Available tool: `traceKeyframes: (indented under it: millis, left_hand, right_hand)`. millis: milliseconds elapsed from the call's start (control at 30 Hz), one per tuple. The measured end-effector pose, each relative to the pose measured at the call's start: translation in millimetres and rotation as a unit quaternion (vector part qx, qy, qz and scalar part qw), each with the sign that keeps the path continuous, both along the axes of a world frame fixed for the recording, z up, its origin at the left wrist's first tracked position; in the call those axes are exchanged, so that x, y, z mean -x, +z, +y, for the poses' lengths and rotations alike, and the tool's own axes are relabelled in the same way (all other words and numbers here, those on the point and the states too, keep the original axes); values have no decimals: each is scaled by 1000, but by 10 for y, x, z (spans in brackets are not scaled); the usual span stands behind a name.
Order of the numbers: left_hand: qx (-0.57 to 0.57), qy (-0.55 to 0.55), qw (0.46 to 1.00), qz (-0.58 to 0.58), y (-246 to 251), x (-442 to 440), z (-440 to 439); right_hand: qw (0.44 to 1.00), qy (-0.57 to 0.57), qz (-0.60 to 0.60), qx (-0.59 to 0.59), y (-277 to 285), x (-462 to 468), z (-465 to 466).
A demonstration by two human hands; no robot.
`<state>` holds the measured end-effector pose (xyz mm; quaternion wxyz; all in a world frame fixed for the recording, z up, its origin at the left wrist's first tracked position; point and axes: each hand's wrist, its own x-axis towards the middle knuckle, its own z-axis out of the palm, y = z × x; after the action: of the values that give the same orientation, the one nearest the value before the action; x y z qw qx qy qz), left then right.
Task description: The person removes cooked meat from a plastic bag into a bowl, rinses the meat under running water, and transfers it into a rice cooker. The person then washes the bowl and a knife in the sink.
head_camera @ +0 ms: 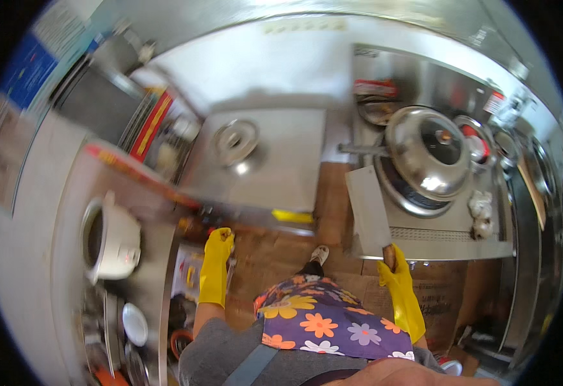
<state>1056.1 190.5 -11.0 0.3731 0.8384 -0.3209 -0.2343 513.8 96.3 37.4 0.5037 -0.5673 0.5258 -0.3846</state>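
Yellow rubber gloves cover both hands. My right hand (397, 270) grips the wooden handle of a cleaver (369, 207), whose broad metal blade points away from me, beside the stove's left edge. My left hand (220, 240) hangs near the front edge of a steel table (281, 178), its fingers curled; whether it holds anything small cannot be told. On that steel table rests a round metal lid or dish (236, 141). Right of the cleaver, a wok with a domed lid (426, 149) sits on the stove (426, 248).
A white rice cooker (117, 243) stands on the left counter (153, 270), with a white bowl (135, 324) nearer me. The wok's handle (363, 149) juts left near the blade. Garlic bulbs (481, 212) lie at the stove's right. Flattened cardboard (431, 299) covers part of the floor.
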Motion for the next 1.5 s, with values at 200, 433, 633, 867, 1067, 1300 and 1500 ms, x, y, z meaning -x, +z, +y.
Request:
traceKeyframes:
  millis: [200,433,633,867,1067,1300,1500]
  left_hand:
    - [-108,59,950,-288,48,-580,1684]
    - [-257,258,905,-222,395,-1245,2475]
    - [-324,176,898,-239,212,-2020,2829]
    - [-83,181,972,-122,93,-1979,3629]
    - [189,337,918,89,-291,-1334,4546]
    - [279,367,877,139,-404,-754,4914]
    - [273,369,876,146,-298,-804,4963]
  right_hand:
    - [978,189,25,-88,-393,-745,473]
    - [909,402,46,-99,-63,-1809,1030]
    - [870,461,59,-162,25,-3303,1701]
    - [839,527,24,-131,-154,-5029,2462]
    - [791,532,-15,300,-587,-6037,2696]
    - [750,585,97,292,-774,-6263,2752]
    - [732,625,197,185,-562,-6353,2677]
